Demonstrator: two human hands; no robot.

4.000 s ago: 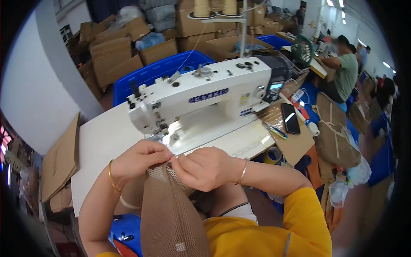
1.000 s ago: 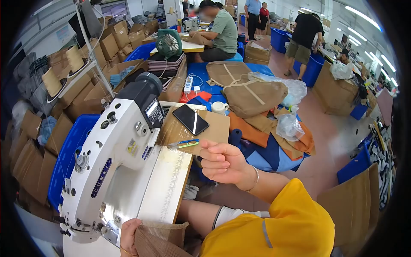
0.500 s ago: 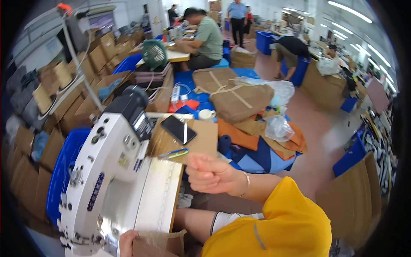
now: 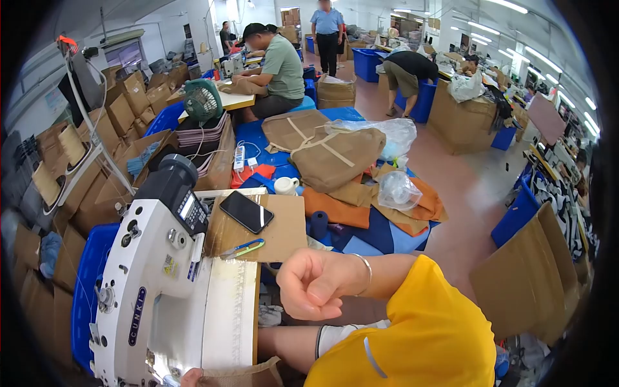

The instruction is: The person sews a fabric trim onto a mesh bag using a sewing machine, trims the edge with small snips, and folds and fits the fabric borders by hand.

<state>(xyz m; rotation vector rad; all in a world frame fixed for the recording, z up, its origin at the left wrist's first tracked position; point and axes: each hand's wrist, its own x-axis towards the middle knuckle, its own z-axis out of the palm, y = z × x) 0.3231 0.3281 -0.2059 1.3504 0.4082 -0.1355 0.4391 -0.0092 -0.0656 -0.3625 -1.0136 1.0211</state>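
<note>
My right hand [image 4: 313,285], with a bangle at its wrist, is raised over my lap just right of the sewing machine's bed. Its fingers are curled in towards the thumb; whatever they may hold cannot be made out. At the bottom edge, part of my left hand [image 4: 191,377] shows, gripping the edge of a brown cloth piece [image 4: 242,375] with a lighter border. The white sewing machine [image 4: 151,258] stands left of both hands, its needle area low in view and partly cut off.
Beyond the machine bed, a cardboard sheet [image 4: 287,222] bears a phone [image 4: 247,211] and thread snips [image 4: 243,248]. Behind are a white mug [image 4: 285,186], brown bags [image 4: 335,155] and cloth pieces. A blue bin [image 4: 90,303] stands left, a carton [image 4: 525,277] right. Several people are farther back.
My right hand has turned and now shows lower in view. The left hand and brown cloth have slipped lower at the bottom edge. The camera view has tilted up, showing more of the room.
</note>
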